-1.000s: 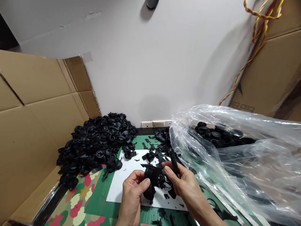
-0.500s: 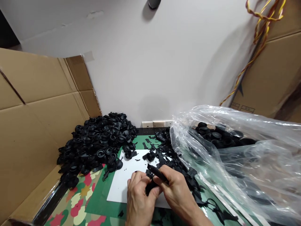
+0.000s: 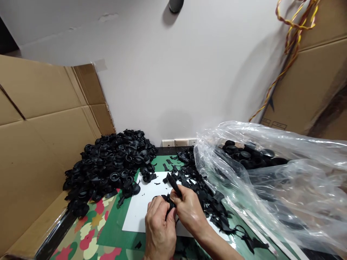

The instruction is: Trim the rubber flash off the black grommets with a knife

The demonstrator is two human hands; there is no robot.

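My left hand point(image 3: 159, 225) and my right hand point(image 3: 188, 210) meet over a white sheet point(image 3: 141, 209), both closed round one black ribbed rubber part point(image 3: 167, 203) that is mostly hidden between the fingers. A thin black tool point(image 3: 173, 185) sticks up and to the left out of my right fist. A big heap of the same black ribbed parts point(image 3: 108, 168) lies to the left of my hands. Black trimmed scraps point(image 3: 208, 202) lie in a band just right of my right hand.
A clear plastic bag point(image 3: 271, 180) holding more black parts fills the right side. Cardboard walls point(image 3: 40, 137) stand on the left, another cardboard box point(image 3: 311, 79) at the right rear with twisted wires. A green mat point(image 3: 114, 231) and camouflage cloth point(image 3: 84, 234) cover the table.
My hands have closed together over the black part, which showed fully a second ago. The black tool in my right hand has swung from pointing right to pointing up and left.
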